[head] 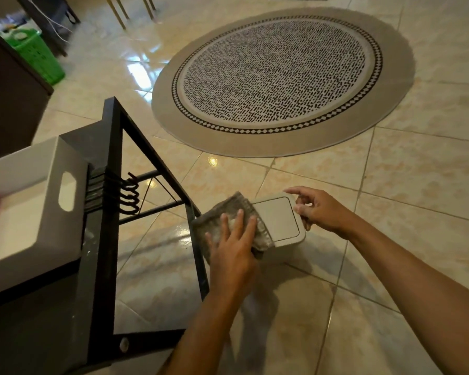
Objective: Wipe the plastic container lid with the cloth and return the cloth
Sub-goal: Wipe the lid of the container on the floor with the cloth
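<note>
A pale grey plastic container lid (279, 220) with rounded corners is held in the air above the tiled floor. My right hand (317, 209) grips its right edge with fingers and thumb. A grey-brown knitted cloth (222, 212) lies over the lid's left part. My left hand (233, 239) presses flat on the cloth with fingers spread, covering its middle. The lid's left half is hidden under the cloth.
A black metal-framed table (111, 169) stands at the left with a white plastic bin (38, 212) on it and black hooks (130, 196) on its side. A round patterned rug (282, 82) lies ahead. A green basket (38, 55) sits at far left.
</note>
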`<state>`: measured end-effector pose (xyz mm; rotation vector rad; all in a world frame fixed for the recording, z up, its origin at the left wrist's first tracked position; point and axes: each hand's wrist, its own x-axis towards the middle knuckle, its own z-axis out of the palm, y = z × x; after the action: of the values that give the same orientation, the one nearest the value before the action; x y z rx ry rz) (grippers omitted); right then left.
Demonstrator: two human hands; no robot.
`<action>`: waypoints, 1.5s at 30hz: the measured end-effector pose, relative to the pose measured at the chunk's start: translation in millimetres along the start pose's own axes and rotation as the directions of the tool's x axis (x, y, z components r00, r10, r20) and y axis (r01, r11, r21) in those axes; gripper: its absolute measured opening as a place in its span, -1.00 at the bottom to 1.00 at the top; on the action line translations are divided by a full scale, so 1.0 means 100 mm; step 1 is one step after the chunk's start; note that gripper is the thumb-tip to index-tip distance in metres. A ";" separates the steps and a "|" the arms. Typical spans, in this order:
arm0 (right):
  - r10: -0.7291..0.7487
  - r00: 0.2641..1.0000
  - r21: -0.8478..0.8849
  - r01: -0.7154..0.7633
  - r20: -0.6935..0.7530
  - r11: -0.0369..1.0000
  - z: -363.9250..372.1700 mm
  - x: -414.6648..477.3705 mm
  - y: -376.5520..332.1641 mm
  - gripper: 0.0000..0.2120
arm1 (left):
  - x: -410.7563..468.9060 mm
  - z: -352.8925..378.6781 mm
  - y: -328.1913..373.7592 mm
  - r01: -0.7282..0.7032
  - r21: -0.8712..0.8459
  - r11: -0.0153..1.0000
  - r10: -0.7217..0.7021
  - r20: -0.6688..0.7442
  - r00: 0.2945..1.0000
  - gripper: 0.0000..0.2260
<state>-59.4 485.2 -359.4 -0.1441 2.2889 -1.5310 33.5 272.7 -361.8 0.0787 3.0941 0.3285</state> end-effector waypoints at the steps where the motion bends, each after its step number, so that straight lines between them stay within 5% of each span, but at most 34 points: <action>1: 0.003 1.000 0.002 -0.003 0.003 1.000 0.01 0.01 0.00 -0.57 | -0.11 0.01 0.03 -0.030 -0.017 0.999 0.029 -0.021 0.999 -0.41; 5: -0.010 1.000 0.014 0.009 0.013 1.000 0.01 0.04 0.00 -0.59 | -0.02 0.06 0.39 -0.248 0.007 0.969 0.247 0.068 0.967 -0.43; 11: 0.015 1.000 -0.011 -0.015 0.017 1.000 -0.02 0.05 -0.04 -0.57 | 0.05 0.00 0.09 0.019 0.027 0.999 -0.021 0.072 0.997 -0.37; 23: 0.031 0.999 -0.021 -0.031 -0.021 0.999 -0.21 -0.06 -0.06 -0.62 | 0.18 -0.07 0.46 -0.259 0.013 0.966 0.251 0.207 0.945 -0.39; 45: 0.178 0.936 0.108 -0.151 -0.303 0.983 0.16 -0.59 0.05 -0.67 | -0.08 -0.17 0.69 0.010 -0.046 0.999 0.001 0.216 0.976 -0.36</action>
<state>1.3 490.0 -354.3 0.3286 2.3925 -1.6543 43.8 336.4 -330.2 0.0991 2.8693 0.3658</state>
